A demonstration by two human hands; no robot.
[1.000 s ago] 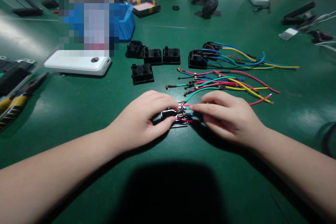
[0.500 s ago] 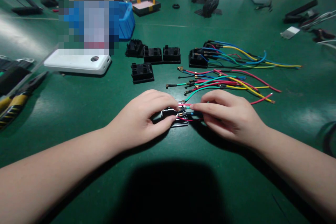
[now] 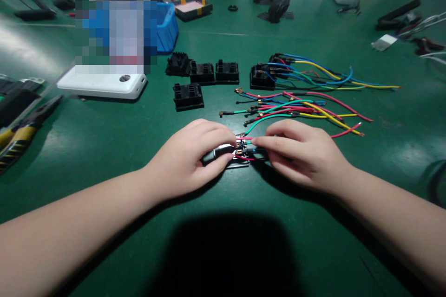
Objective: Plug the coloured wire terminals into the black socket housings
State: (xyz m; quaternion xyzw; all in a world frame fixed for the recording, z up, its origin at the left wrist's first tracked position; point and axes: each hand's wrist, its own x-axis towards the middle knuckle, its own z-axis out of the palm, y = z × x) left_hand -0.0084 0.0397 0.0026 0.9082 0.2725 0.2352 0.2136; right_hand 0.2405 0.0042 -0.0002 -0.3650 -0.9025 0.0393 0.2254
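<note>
My left hand (image 3: 193,155) is closed around a black plastic housing (image 3: 223,149) with a shiny face, thumb in front and fingers behind. Most of that part is hidden by the hand. At its right side, wires with metal terminals sit close to it, among them a red wire (image 3: 244,138) and a dark red one (image 3: 249,158). My right hand (image 3: 308,151) is closed too, its fingertips pinching wires just right of the housing. A green-and-black wire end shows at the fingertips; whether each terminal is seated cannot be made out.
Loose coloured wires (image 3: 306,107) lie just behind my right hand. Several black housings (image 3: 188,97) stand farther back, one wired housing (image 3: 262,78) to the right. A white power bank (image 3: 101,86), yellow-black pliers (image 3: 26,137) and a blue bin (image 3: 166,28) are on the left.
Almost nothing differs: both hands keep their grip at the same spot, and the whole view has shifted very slightly.
</note>
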